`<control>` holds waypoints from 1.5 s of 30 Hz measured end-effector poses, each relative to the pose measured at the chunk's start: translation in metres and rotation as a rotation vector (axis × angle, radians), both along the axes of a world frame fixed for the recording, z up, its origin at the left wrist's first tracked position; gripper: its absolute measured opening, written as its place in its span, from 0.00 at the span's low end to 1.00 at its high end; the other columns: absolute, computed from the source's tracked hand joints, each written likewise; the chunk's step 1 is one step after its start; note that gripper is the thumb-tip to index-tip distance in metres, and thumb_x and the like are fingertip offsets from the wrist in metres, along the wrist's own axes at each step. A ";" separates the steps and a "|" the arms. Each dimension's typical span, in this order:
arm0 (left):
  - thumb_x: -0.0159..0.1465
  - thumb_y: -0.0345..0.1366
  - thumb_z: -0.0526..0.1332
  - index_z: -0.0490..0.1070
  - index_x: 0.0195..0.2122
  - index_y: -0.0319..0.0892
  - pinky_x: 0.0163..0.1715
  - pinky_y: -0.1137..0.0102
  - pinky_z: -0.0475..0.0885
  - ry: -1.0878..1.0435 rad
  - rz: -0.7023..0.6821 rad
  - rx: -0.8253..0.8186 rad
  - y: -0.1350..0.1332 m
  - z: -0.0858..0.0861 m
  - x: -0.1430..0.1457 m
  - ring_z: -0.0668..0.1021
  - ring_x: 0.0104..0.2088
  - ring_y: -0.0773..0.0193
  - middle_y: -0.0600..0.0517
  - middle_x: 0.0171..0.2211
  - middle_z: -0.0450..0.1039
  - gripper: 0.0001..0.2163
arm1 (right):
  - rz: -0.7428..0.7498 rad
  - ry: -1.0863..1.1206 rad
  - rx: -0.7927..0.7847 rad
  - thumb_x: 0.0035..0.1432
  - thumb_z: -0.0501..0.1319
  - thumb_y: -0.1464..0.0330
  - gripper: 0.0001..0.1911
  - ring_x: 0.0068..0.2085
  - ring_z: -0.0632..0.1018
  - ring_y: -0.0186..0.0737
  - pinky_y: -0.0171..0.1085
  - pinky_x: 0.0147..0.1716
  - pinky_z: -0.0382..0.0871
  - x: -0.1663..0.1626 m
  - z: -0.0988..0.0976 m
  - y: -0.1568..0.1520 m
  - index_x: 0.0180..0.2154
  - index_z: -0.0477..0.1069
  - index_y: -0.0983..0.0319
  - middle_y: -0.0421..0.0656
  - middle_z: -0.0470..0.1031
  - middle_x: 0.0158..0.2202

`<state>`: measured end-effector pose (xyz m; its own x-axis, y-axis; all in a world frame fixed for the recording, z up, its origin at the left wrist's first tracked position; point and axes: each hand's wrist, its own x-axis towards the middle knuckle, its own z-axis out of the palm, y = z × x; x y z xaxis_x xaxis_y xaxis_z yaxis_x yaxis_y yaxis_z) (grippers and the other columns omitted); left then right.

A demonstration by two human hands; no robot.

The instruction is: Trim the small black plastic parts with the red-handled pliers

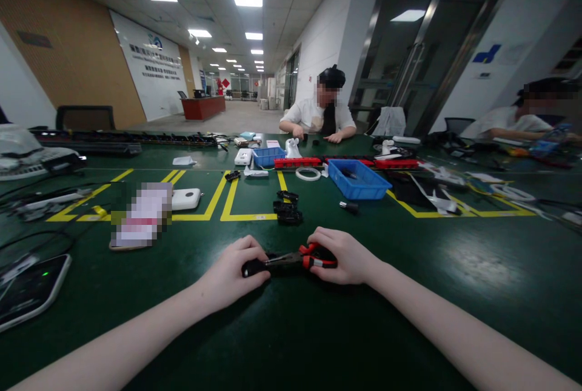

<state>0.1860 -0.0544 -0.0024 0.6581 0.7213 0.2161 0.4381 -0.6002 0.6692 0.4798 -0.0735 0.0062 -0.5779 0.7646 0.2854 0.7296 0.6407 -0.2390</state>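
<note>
My right hand (pixel 339 254) is closed round the red-and-black handles of a pair of long-nose pliers (pixel 313 259). The jaws point left, toward a small black cylindrical part (pixel 253 267). Fingers and thumb of my left hand (pixel 239 267) pinch that part just above the table. The plier tips reach the part's right end; whether they grip it I cannot tell. Beyond my hands lies a small cluster of black plastic parts (pixel 288 212). A similar black cylinder with a shiny end (pixel 348 207) lies farther right.
A blue bin (pixel 359 180) and a smaller blue tray (pixel 268 156) stand ahead on the green table (pixel 291 330). At left are a phone (pixel 143 215), a white device (pixel 185 199) and cables. A person (pixel 321 115) sits opposite; another person (pixel 518 118) sits at right.
</note>
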 end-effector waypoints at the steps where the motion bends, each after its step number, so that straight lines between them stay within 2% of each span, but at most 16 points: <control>1: 0.63 0.35 0.63 0.75 0.39 0.45 0.46 0.61 0.69 0.011 0.000 0.003 -0.001 0.001 0.000 0.74 0.45 0.56 0.50 0.44 0.70 0.04 | 0.000 0.000 0.001 0.53 0.65 0.62 0.18 0.37 0.74 0.40 0.37 0.36 0.68 0.000 0.000 0.000 0.44 0.69 0.63 0.46 0.73 0.40; 7: 0.61 0.38 0.65 0.74 0.40 0.46 0.51 0.55 0.63 0.125 0.073 0.107 -0.008 0.009 0.002 0.73 0.46 0.54 0.51 0.44 0.71 0.07 | 0.005 -0.002 0.024 0.54 0.64 0.61 0.17 0.36 0.74 0.40 0.37 0.35 0.68 0.000 0.001 -0.001 0.44 0.69 0.62 0.45 0.73 0.39; 14: 0.61 0.44 0.65 0.73 0.37 0.45 0.47 0.56 0.62 0.199 0.059 0.164 -0.014 0.018 0.002 0.73 0.41 0.56 0.53 0.37 0.72 0.09 | -0.005 -0.011 0.029 0.54 0.64 0.61 0.17 0.36 0.74 0.40 0.37 0.35 0.67 0.000 0.002 -0.001 0.43 0.69 0.63 0.46 0.73 0.38; 16: 0.60 0.44 0.65 0.73 0.37 0.45 0.47 0.55 0.63 0.199 0.064 0.183 -0.015 0.018 0.002 0.73 0.42 0.55 0.52 0.39 0.72 0.10 | -0.003 -0.013 0.029 0.54 0.64 0.61 0.17 0.36 0.74 0.40 0.37 0.35 0.67 0.000 0.002 -0.001 0.43 0.69 0.63 0.46 0.73 0.38; 19: 0.58 0.44 0.67 0.73 0.38 0.45 0.50 0.53 0.64 0.164 0.059 0.226 -0.013 0.014 0.001 0.70 0.51 0.49 0.49 0.50 0.69 0.11 | -0.002 -0.016 0.027 0.54 0.64 0.61 0.18 0.36 0.74 0.40 0.37 0.35 0.67 -0.001 0.002 -0.001 0.44 0.69 0.63 0.46 0.73 0.38; 21: 0.57 0.43 0.69 0.71 0.39 0.45 0.51 0.53 0.65 0.136 0.028 0.216 -0.011 0.010 0.000 0.70 0.53 0.47 0.48 0.54 0.67 0.13 | -0.006 -0.017 0.028 0.54 0.64 0.61 0.17 0.36 0.74 0.40 0.37 0.35 0.67 -0.001 0.002 -0.001 0.44 0.69 0.63 0.46 0.73 0.38; 26: 0.57 0.43 0.69 0.69 0.40 0.45 0.48 0.55 0.69 0.116 -0.009 0.132 -0.009 0.008 0.001 0.74 0.49 0.50 0.48 0.51 0.71 0.14 | -0.005 -0.026 0.035 0.54 0.64 0.61 0.17 0.36 0.75 0.40 0.37 0.35 0.67 -0.001 0.002 -0.001 0.43 0.69 0.63 0.46 0.73 0.38; 34: 0.61 0.44 0.67 0.69 0.49 0.48 0.51 0.53 0.69 0.096 -0.028 0.119 -0.008 0.009 0.000 0.74 0.50 0.49 0.48 0.51 0.71 0.17 | -0.024 -0.076 0.141 0.54 0.64 0.59 0.20 0.38 0.75 0.44 0.40 0.37 0.68 -0.003 0.002 -0.004 0.45 0.69 0.65 0.49 0.75 0.40; 39: 0.59 0.45 0.68 0.71 0.47 0.48 0.50 0.53 0.70 0.069 -0.019 0.103 -0.007 0.008 -0.001 0.74 0.51 0.49 0.48 0.50 0.70 0.17 | -0.022 -0.109 0.237 0.55 0.63 0.57 0.22 0.39 0.75 0.46 0.43 0.38 0.69 -0.003 0.000 -0.005 0.46 0.69 0.66 0.51 0.75 0.42; 45: 0.57 0.44 0.70 0.71 0.44 0.46 0.50 0.52 0.70 0.034 -0.008 0.065 -0.004 0.006 0.000 0.73 0.51 0.49 0.47 0.51 0.69 0.17 | -0.019 -0.099 0.227 0.56 0.62 0.57 0.22 0.39 0.76 0.46 0.43 0.38 0.69 -0.003 0.000 -0.005 0.46 0.69 0.65 0.52 0.75 0.42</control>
<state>0.1861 -0.0588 0.0033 0.6713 0.7013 0.2398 0.4549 -0.6453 0.6138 0.4768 -0.0782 0.0066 -0.5979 0.6981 0.3938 0.7544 0.6561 -0.0177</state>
